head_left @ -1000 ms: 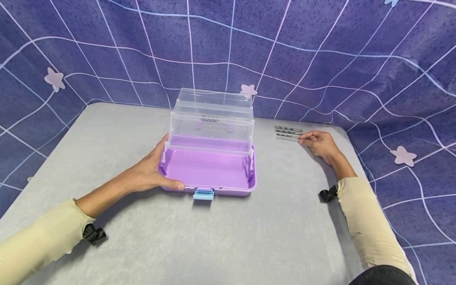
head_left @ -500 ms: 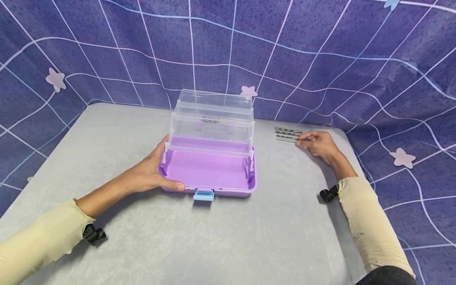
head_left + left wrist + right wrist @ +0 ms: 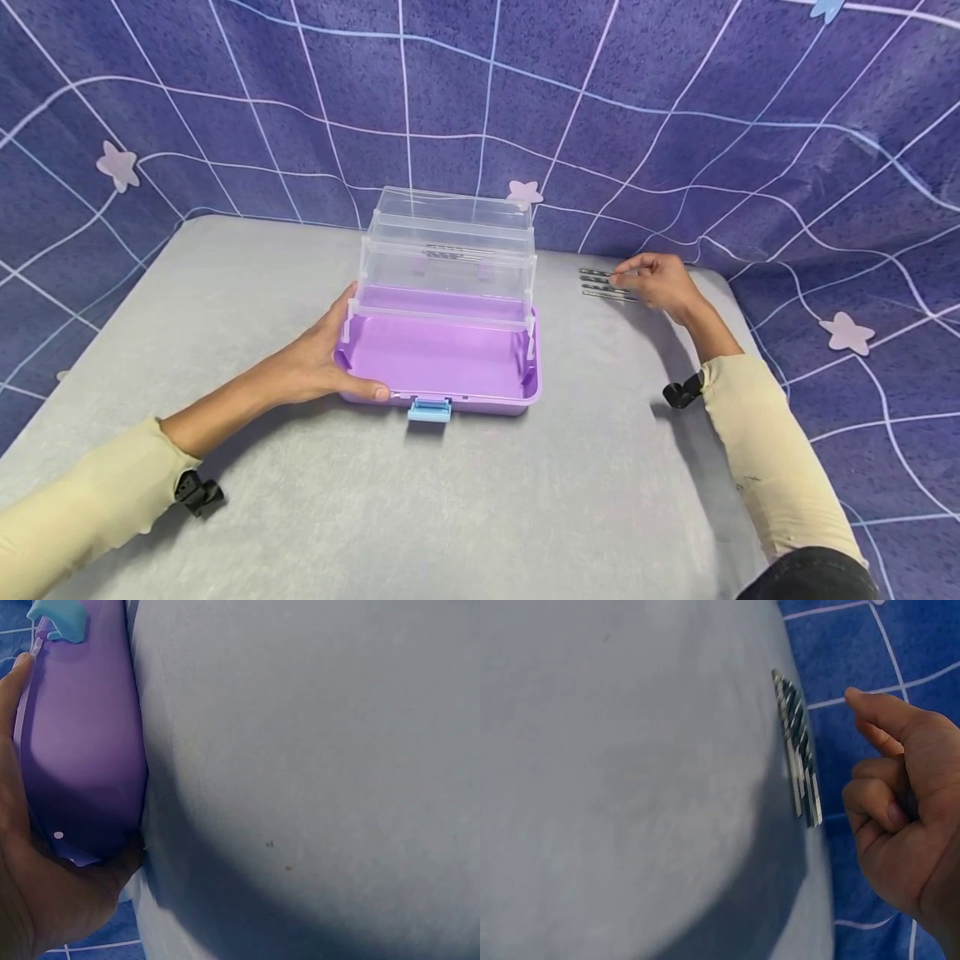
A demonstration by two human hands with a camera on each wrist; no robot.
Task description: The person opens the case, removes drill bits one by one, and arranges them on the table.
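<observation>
A purple toolbox (image 3: 442, 358) with a light-blue latch (image 3: 430, 410) stands on the table, its clear tiers (image 3: 450, 225) raised at the back. My left hand (image 3: 318, 358) grips its left end, thumb along the front rim; the left wrist view shows that hand (image 3: 52, 877) around the purple end wall. Several drill bits (image 3: 596, 281) lie side by side to the right of the box. Over their right ends hovers my right hand (image 3: 660, 283), thumb and index finger extended toward them. In the right wrist view nothing shows between its fingers, and the bits (image 3: 799, 750) lie on the cloth.
More drill bits (image 3: 457, 252) show through a clear tier of the toolbox. A grey cloth covers the table (image 3: 480, 500). Behind and beside it hangs a blue curtain (image 3: 300, 100) with a grid and star pattern.
My right hand has shifted left and toward the back, from beside the drill bits' right ends to above them. The left hand and toolbox stay in place.
</observation>
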